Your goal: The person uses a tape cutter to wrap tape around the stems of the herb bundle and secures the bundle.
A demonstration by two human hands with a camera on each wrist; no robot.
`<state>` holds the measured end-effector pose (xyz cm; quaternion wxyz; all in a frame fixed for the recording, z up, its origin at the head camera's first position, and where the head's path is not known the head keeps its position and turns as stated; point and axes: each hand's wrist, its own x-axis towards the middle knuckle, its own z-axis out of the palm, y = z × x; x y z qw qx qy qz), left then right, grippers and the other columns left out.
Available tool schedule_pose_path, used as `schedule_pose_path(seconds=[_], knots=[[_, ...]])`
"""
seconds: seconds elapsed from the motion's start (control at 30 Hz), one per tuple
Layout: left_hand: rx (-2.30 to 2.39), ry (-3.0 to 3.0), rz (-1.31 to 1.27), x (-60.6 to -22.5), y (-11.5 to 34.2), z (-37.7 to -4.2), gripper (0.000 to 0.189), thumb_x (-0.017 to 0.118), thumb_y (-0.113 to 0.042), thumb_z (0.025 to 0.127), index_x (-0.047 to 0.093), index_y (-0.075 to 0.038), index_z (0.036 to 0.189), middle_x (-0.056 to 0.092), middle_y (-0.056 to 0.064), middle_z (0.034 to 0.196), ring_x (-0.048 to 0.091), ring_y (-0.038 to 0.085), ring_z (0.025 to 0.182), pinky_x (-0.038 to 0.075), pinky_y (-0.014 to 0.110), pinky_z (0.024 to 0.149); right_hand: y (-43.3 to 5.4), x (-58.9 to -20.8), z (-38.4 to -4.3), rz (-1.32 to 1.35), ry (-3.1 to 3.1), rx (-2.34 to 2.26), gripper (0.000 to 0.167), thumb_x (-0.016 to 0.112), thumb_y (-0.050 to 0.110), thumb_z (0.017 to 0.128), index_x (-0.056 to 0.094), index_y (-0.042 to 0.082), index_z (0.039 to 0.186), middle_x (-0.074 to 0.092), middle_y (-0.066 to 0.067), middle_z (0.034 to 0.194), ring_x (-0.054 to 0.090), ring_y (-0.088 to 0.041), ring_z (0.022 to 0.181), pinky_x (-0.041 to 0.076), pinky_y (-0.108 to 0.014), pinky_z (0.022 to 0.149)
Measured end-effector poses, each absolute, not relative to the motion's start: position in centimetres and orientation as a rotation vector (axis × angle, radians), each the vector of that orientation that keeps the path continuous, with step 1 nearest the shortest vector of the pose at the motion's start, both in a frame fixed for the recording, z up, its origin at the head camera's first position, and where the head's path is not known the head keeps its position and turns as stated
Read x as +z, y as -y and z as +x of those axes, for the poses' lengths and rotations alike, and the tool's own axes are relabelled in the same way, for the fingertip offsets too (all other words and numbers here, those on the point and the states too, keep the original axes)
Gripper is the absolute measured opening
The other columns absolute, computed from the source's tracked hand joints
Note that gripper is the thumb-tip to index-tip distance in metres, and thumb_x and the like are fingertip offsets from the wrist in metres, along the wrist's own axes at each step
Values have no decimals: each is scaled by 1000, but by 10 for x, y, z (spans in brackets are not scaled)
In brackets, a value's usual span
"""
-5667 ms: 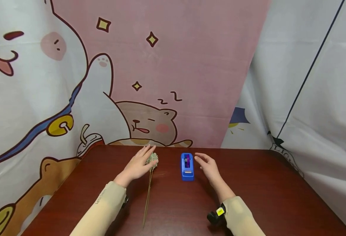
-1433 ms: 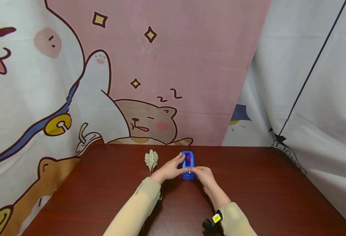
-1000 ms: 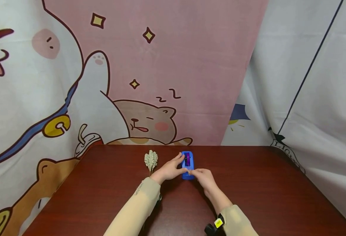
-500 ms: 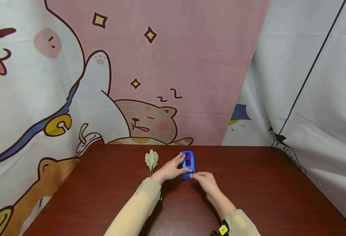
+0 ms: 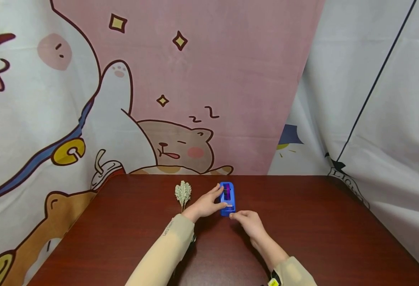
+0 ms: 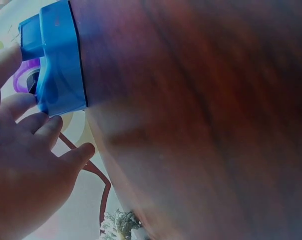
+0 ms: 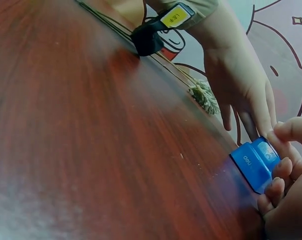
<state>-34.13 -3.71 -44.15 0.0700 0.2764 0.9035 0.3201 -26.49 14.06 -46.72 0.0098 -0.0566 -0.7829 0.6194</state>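
While the left hand (image 5: 206, 204) grips the blue tape dispenser (image 5: 227, 198) steady, the right hand (image 5: 246, 221) pinches tape at its front; the dried sprig (image 5: 183, 192) lies untouched, so taping's barely started, I'd say.

"zZ" on the pink backdrop (image 5: 209, 115); "deli" on the blue tape dispenser (image 7: 254, 163).
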Motion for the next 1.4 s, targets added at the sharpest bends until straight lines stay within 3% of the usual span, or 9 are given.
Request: schedule_pose_path(seconds=[0.7,1.4], knots=[[968,-2720,838,-441,38,-342,71,59,-38,96,28,-8,152,16,9,160,23,28,143,25,45,112,-140,-463,-237,-217,2508,1910,24,72,22,83,72,-1,79,67,-1,89,53,-16,91,38,-38,82],[974,-2712,835,-441,38,-342,72,59,-40,96,28,-9,152,16,9,160,23,28,143,25,45,112,-139,-462,-213,-133,2492,1946,23,72,18,81,69,-3,74,60,0,76,47,-14,76,37,-31,69]])
